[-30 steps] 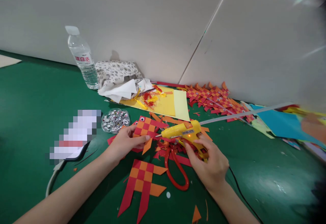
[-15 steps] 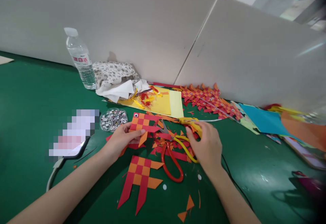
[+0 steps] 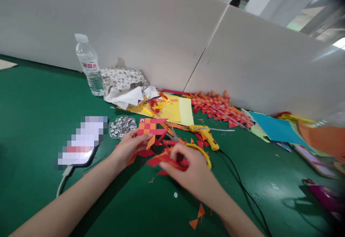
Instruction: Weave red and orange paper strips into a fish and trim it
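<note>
My left hand (image 3: pixel 132 147) is closed on a woven paper fish (image 3: pixel 149 126) in red and orange, with a googly eye near its upper left corner; more red and orange paper shows under the fingers. My right hand (image 3: pixel 190 167) pinches a second woven paper piece (image 3: pixel 168 159), tilted and blurred by motion, just above the table. Behind that hand lie scissors (image 3: pixel 207 158), mostly covered, one yellow handle loop showing. A yellow hot glue gun (image 3: pixel 204 132) rests on its side beyond them, a glue stick poking from its back.
A clear dish of googly eyes (image 3: pixel 122 127) sits beside a phone (image 3: pixel 83 141) on a cable. Against the partition stand a water bottle (image 3: pixel 91 68), a patterned cloth pouch (image 3: pixel 124 78) and a pile of finished paper fish (image 3: pixel 215 105). Orange scraps (image 3: pixel 198 215) lie in front.
My right hand has left the glue gun, moved left and toward me, and picked up the woven paper piece from the table. My left hand still holds its fish.
</note>
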Demonstrator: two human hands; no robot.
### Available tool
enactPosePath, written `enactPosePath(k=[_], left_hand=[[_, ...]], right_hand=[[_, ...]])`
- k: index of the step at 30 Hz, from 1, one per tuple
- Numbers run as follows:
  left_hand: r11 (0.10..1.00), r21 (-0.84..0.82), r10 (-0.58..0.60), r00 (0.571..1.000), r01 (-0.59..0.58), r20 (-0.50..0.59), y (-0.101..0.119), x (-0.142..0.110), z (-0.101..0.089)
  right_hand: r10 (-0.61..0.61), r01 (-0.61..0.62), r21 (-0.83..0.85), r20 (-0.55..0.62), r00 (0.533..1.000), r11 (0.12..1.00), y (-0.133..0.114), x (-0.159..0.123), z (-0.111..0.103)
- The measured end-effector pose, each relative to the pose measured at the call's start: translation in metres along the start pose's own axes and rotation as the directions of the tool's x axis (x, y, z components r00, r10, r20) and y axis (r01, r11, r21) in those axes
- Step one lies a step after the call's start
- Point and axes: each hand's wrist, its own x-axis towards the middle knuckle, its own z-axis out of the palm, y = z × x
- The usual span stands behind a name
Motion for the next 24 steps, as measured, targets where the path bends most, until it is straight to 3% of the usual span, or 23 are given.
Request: enactPosePath(k=[1, 3, 4, 5, 8, 11, 13, 15, 18, 21, 24], left_hand=[[1.000, 0.008, -0.001, 1.000, 0.001, -0.004, 0.000, 0.000, 0.000], [1.000, 0.029, -0.006, 1.000, 0.007, -0.016, 0.001, 0.000, -0.001], [0.999, 0.038, -0.012, 1.000, 0.012, -0.022, 0.001, 0.000, -0.001], [0.999, 0.044, -0.017, 0.999, 0.019, -0.027, 0.001, 0.000, -0.001], [0.999, 0.049, -0.009, 0.999, 0.011, -0.042, 0.000, 0.001, -0.001], [0.998, 0.057, 0.007, 0.999, -0.005, -0.037, -0.001, 0.001, -0.001], [0.998, 0.062, 0.014, 0.999, -0.012, -0.032, -0.002, 0.002, -0.001], [0.998, 0.062, 0.013, 0.999, -0.010, -0.038, -0.002, 0.002, -0.001], [0.998, 0.060, 0.012, 0.999, -0.009, -0.039, -0.002, 0.001, -0.001], [0.998, 0.060, 0.019, 0.999, -0.018, -0.025, -0.001, 0.001, 0.000], [0.998, 0.059, 0.023, 1.000, -0.022, -0.017, -0.001, 0.002, 0.002]], right_hand=[[0.002, -0.004, -0.016, -0.140, 0.990, 1.000, 0.001, -0.003, -0.014], [-0.056, -0.017, -0.187, -0.381, 0.923, 0.982, 0.007, -0.013, -0.038], [-0.102, -0.044, -0.309, -0.442, 0.891, 0.950, 0.010, -0.019, -0.045], [-0.149, -0.064, -0.439, -0.433, 0.889, 0.896, 0.014, -0.025, -0.049], [-0.152, -0.072, -0.658, -0.277, 0.949, 0.749, 0.023, -0.044, -0.041], [0.005, -0.025, -0.557, -0.037, 0.999, 0.830, 0.025, -0.055, -0.023], [0.110, -0.049, -0.408, 0.127, 0.986, 0.912, 0.026, -0.056, -0.020], [0.135, -0.079, -0.295, 0.174, 0.975, 0.952, 0.028, -0.053, -0.025], [0.032, 0.002, -0.272, 0.123, 0.992, 0.962, 0.035, -0.042, -0.033], [-0.090, 0.152, -0.262, 0.234, 0.968, 0.953, 0.037, -0.029, -0.028], [-0.175, 0.273, -0.264, 0.341, 0.924, 0.925, 0.034, -0.018, -0.010]])
